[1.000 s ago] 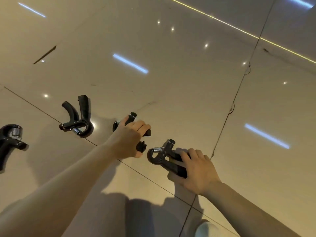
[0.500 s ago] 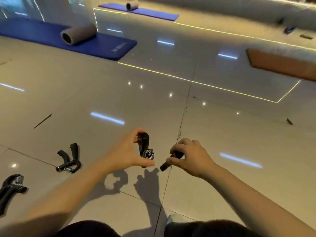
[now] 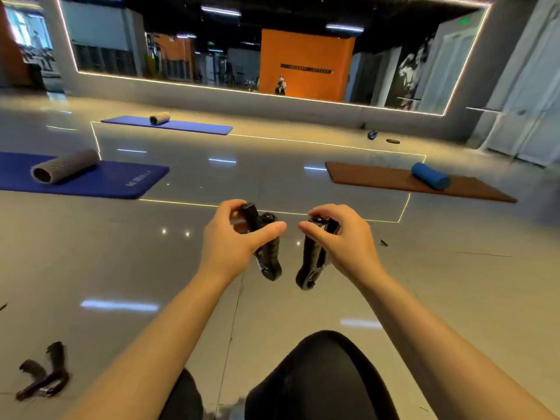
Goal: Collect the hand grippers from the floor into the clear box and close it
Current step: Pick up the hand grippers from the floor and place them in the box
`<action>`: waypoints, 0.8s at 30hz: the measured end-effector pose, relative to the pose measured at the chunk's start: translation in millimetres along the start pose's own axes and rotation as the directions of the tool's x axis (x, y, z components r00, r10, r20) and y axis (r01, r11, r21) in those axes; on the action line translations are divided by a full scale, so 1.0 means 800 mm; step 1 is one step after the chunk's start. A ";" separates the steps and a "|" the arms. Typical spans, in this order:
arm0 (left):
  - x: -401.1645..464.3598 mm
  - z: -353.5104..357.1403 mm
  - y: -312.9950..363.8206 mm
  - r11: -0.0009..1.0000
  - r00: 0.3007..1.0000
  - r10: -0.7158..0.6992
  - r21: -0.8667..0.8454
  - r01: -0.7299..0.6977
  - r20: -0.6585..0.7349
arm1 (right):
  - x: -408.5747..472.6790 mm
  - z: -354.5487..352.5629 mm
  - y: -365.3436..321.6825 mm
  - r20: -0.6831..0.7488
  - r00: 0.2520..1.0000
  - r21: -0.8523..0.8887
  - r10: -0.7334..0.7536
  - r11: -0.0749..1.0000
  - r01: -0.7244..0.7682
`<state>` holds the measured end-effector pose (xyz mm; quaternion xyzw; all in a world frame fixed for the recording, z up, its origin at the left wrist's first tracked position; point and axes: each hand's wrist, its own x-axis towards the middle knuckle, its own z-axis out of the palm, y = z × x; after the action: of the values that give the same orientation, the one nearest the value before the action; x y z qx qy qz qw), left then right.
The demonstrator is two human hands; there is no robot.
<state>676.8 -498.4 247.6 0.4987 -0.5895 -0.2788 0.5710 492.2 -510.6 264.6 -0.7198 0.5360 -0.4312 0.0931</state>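
Both hands have come up off the floor w/ a load each, left hand [image 3: 235, 242] gripping one hand gripper [image 3: 263, 247], right hand [image 3: 341, 241] pinching another [image 3: 313, 259], a third [image 3: 42, 372] left on the floor [image 3: 121, 268] lower left; clear box not in view, so carry's next.

Glossy tiled floor [image 3: 121, 268] bears one hand gripper [image 3: 42, 374], yoga mats [image 3: 91, 180].

We see our two forearms bare from wrist to elbow, with no sleeves, watch, or rings on them. Our left hand [image 3: 235, 241] and right hand [image 3: 345, 241] are bare too, the nails short and unpainted. Below them our knees [image 3: 321, 377] show in plain black fabric, smooth and unmarked, the right one rounded and higher in view than the left.
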 end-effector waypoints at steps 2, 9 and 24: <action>-0.013 0.020 -0.005 1.000 1.000 0.009 -0.026 -0.009 -0.017 | -0.016 -0.022 0.003 -0.068 0.996 0.035 0.052 0.998 -0.050; -0.042 0.082 -0.017 0.972 0.945 0.226 0.010 -0.235 0.237 | -0.067 -0.079 0.018 -0.169 0.976 -0.042 0.138 0.988 -0.147; -0.119 0.270 0.072 0.851 0.722 0.502 -0.122 -0.511 0.477 | -0.209 -0.239 0.070 -0.362 0.841 -0.146 0.401 0.867 -0.476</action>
<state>441.8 -443.8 220.0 0.2362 -0.8307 -0.2243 0.4514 306.5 -328.6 260.9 -0.5032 0.7411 -0.4441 0.0176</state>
